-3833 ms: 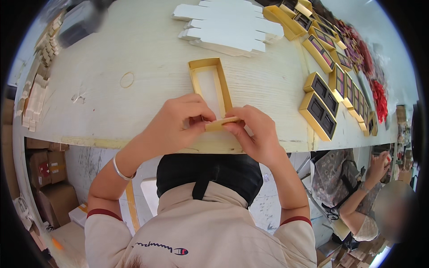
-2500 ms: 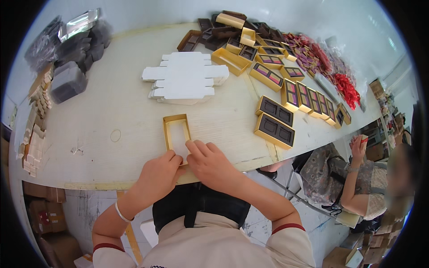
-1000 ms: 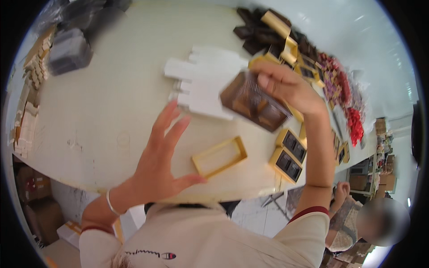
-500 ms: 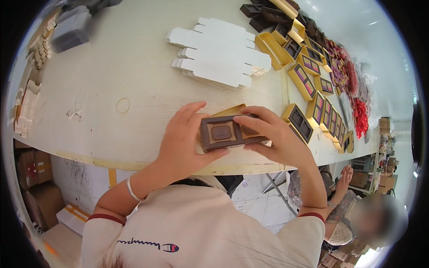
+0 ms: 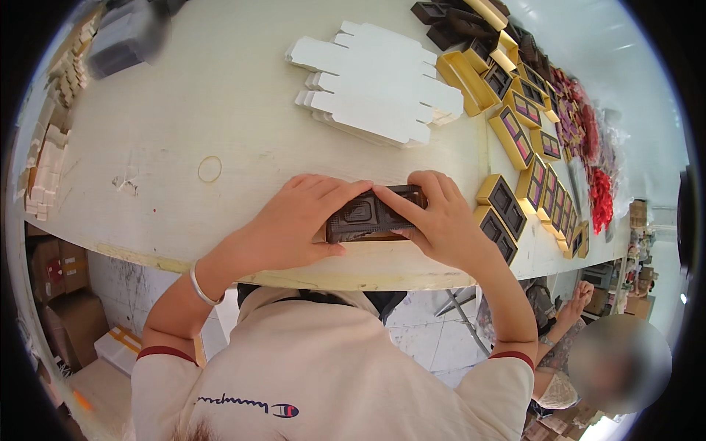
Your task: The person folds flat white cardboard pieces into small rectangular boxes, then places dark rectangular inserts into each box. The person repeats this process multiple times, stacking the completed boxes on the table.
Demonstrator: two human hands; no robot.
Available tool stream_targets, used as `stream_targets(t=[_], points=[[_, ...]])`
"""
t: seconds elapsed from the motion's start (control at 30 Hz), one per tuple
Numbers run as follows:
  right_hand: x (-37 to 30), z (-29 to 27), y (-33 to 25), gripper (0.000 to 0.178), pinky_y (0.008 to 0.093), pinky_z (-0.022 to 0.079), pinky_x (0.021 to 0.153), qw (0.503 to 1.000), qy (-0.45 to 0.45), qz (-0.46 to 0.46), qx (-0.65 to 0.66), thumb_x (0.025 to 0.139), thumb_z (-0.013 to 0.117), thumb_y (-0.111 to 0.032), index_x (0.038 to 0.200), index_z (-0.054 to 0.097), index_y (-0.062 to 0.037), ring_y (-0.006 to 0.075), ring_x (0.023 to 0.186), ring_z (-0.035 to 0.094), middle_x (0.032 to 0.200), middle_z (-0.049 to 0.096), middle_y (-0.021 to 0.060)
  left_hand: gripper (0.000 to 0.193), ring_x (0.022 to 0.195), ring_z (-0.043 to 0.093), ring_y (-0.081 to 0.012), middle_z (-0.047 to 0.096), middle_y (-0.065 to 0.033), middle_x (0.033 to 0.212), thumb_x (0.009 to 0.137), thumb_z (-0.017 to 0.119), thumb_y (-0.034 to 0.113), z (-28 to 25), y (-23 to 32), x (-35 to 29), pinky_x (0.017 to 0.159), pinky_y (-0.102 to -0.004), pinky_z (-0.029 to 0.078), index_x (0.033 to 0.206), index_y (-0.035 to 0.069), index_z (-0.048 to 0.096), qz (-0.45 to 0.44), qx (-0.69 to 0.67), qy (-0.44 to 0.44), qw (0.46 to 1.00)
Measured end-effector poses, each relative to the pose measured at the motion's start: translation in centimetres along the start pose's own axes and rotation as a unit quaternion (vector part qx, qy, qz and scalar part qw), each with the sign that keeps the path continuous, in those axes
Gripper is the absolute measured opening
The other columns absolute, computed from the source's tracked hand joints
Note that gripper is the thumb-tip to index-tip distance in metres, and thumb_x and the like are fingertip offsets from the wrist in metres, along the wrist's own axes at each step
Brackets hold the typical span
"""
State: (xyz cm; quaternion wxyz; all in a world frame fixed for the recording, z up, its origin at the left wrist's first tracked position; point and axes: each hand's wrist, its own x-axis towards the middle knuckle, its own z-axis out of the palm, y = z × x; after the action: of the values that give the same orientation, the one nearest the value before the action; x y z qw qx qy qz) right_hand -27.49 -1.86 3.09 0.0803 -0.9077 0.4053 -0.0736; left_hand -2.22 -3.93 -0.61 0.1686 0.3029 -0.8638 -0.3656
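Note:
Near the front edge of the table, a dark brown plastic insert tray [image 5: 359, 213] with moulded recesses lies between my two hands. My left hand [image 5: 290, 220] is closed around its left end, thumb low at the front and fingers over the back. Gripping the right end, my right hand [image 5: 450, 224] has its index finger laid across the top. A strip of a gold box [image 5: 379, 237] shows under the tray's front edge; my hands and the tray hide the rest of it.
White flat carton blanks [image 5: 375, 81] are stacked beyond my hands. Several gold boxes with trays [image 5: 507, 202] stand at the right, before dark loose trays [image 5: 460, 29] and red packets [image 5: 601, 195]. A rubber band [image 5: 209, 169] lies left. Another person [image 5: 562, 316] sits at lower right.
The brown tray was tilted up with its recesses facing me; now it lies flatter and lower over the gold box. Both hands have turned and my right index finger presses across the tray.

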Motion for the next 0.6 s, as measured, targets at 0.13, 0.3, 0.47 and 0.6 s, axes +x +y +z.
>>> stream_targets(t=[0.13,0.3,0.47,0.6], points=[[-0.5,0.0,-1.3,0.065,0.0371,0.043,0.082,1.000,0.008,0.014,-0.015,0.075,0.074,-0.022,0.135,0.051,-0.0174,0.0280,0.096,0.050,0.106,0.049,0.0129,0.075,0.116,0.047,-0.0323,0.051,-0.0124,0.128,0.076,0.075,0.026,0.1,0.4,-0.3,0.102,-0.0438,0.033,0.141,0.008,0.040,0.022,0.030,0.038,0.999],[-0.8,0.4,-2.6,0.062,0.0351,0.046,0.077,0.999,-0.001,0.041,-0.003,0.076,0.073,-0.024,0.133,0.052,-0.0123,0.0270,0.091,0.050,0.103,0.049,0.0136,0.069,0.117,0.046,-0.0316,0.048,-0.0116,0.131,0.080,0.071,0.027,1.4,-0.5,-0.4,0.100,-0.0441,0.034,0.140,0.008,0.042,0.023,0.076,0.040,0.996],[0.0,-0.4,-3.6,0.059,0.0331,0.047,0.071,0.997,-0.035,0.066,-0.006,0.076,0.073,-0.024,0.129,0.052,-0.0071,0.0257,0.086,0.050,0.101,0.048,0.0133,0.068,0.117,0.045,-0.0304,0.047,-0.0109,0.132,0.080,0.069,0.027,0.1,-0.8,-0.1,0.100,-0.0429,0.034,0.140,0.009,0.042,0.036,0.043,0.012,0.998],[-0.1,0.0,-4.7,0.057,0.0336,0.050,0.075,0.991,0.035,0.087,0.097,0.077,0.073,-0.018,0.128,0.051,-0.0040,0.0279,0.094,0.054,0.109,0.050,0.0149,0.070,0.114,0.045,-0.0302,0.048,-0.0102,0.128,0.078,0.072,0.029,0.8,-1.7,-0.5,0.099,-0.0426,0.034,0.139,0.010,0.044,0.067,0.100,0.034,0.992]])
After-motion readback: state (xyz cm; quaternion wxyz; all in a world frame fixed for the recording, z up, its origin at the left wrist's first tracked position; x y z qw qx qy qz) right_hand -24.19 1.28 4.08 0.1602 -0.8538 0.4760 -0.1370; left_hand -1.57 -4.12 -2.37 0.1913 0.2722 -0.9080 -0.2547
